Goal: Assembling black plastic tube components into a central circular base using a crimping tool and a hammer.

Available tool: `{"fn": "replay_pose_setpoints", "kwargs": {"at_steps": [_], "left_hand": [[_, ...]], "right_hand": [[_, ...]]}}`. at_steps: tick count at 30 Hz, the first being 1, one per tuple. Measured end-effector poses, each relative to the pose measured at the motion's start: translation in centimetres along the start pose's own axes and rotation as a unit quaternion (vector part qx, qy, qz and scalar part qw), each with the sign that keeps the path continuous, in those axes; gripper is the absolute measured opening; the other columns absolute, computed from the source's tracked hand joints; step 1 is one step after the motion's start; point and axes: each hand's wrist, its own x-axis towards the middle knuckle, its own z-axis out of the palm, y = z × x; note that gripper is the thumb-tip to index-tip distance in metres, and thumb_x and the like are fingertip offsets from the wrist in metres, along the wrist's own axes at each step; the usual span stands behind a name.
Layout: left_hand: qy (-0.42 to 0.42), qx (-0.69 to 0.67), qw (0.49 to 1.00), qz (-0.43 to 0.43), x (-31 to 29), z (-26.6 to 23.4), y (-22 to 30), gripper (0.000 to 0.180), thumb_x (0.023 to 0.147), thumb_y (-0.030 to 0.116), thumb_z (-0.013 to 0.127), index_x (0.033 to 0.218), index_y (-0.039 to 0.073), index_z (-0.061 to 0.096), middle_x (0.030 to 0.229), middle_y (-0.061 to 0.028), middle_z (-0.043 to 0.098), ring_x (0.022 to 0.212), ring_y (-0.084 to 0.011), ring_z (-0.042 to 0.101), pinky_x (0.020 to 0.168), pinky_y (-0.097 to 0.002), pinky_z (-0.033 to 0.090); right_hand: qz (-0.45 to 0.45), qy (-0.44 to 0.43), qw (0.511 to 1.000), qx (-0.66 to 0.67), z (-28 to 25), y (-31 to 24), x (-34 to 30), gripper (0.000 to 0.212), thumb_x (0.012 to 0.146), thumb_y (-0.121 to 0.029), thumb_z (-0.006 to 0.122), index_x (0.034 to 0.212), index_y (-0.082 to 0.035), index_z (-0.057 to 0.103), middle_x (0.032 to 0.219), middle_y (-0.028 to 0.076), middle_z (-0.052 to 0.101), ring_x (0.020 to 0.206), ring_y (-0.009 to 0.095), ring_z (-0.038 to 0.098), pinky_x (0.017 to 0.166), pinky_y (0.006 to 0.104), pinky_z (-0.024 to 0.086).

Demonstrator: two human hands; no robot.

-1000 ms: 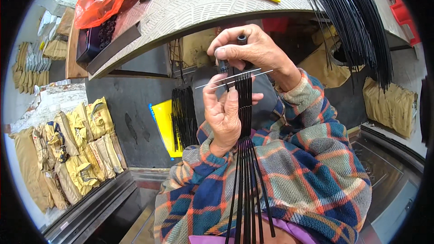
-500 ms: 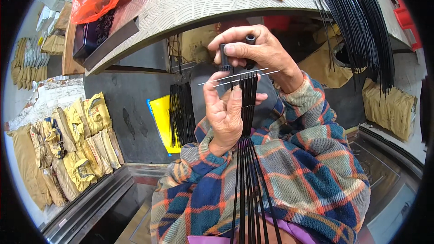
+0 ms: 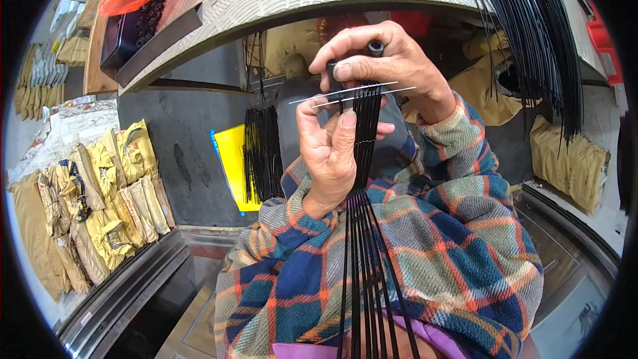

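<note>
Hands hold rods, black tube — 2 wires across.

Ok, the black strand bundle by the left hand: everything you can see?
The bundle is many slim black strands, material unclear, packed close above, narrowing, then fanning apart over the plaid garment and out of frame at the bottom. The left hand is partly behind it. Two thin pale rods cross near its upper end, below the right hand; contact there is unclear.
</note>
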Motion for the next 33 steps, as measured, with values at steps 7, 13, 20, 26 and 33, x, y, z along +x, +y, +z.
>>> {"fn": "replay_pose_setpoints", "kwargs": {"at_steps": [7,13,20,26,33], "left_hand": [[0.024,0.015,1.000,-0.012,0.3,0.1,1.0,0.035,0.092,0.011,0.043,0.120,0.003,0.023,0.098,-0.0247,0.058,0.076,-0.0250,0.064,0.066,-0.0294,0.053],[0.073,0.033,0.997,0.014,0.6,-0.6,0.8,0.031,0.091,0.009,0.043,0.117,0.002,0.029,0.100,-0.0182,0.057,0.076,-0.0230,0.064,0.066,-0.0289,0.054],[0.061,0.035,0.996,0.052,0.8,-0.1,0.9,0.030,0.091,0.008,0.043,0.117,0.000,0.030,0.102,-0.0162,0.055,0.078,-0.0228,0.063,0.069,-0.0300,0.054],[0.074,0.031,0.994,0.070,0.4,-0.2,0.8,0.030,0.090,0.007,0.045,0.117,0.001,0.032,0.102,-0.0129,0.053,0.080,-0.0219,0.062,0.069,-0.0292,0.052],[0.126,0.088,0.981,0.120,0.3,-0.8,0.5,0.032,0.087,0.006,0.052,0.115,0.000,0.039,0.101,-0.0047,0.051,0.094,-0.0088,0.047,0.088,-0.0223,0.035]], "right_hand": [[-0.059,0.035,0.995,0.069,0.2,0.5,0.2,0.030,0.084,-0.019,0.056,0.104,0.004,0.059,0.085,0.008,0.063,0.062,0.006,0.054,0.055,0.0164,0.043],[-0.067,0.235,0.967,0.071,1.9,1.6,-3.7,0.031,0.087,-0.022,0.050,0.097,0.006,0.056,0.077,0.008,0.059,0.046,0.002,0.039,0.040,0.0153,0.028],[-0.076,0.298,0.949,0.066,3.6,1.1,-4.2,0.013,0.083,-0.005,0.053,0.093,0.004,0.054,0.074,0.009,0.060,0.044,0.003,0.040,0.040,0.0151,0.030],[-0.111,0.268,0.954,0.075,3.6,2.5,-4.3,0.040,0.074,-0.010,0.054,0.111,0.006,0.051,0.095,0.008,0.056,0.059,0.003,0.043,0.054,0.0151,0.035],[-0.124,0.249,0.960,-0.007,5.8,3.5,-3.3,0.030,0.069,0.000,0.059,0.099,0.003,0.062,0.083,0.002,0.055,0.063,0.004,0.045,0.055,0.0159,0.035]]}}
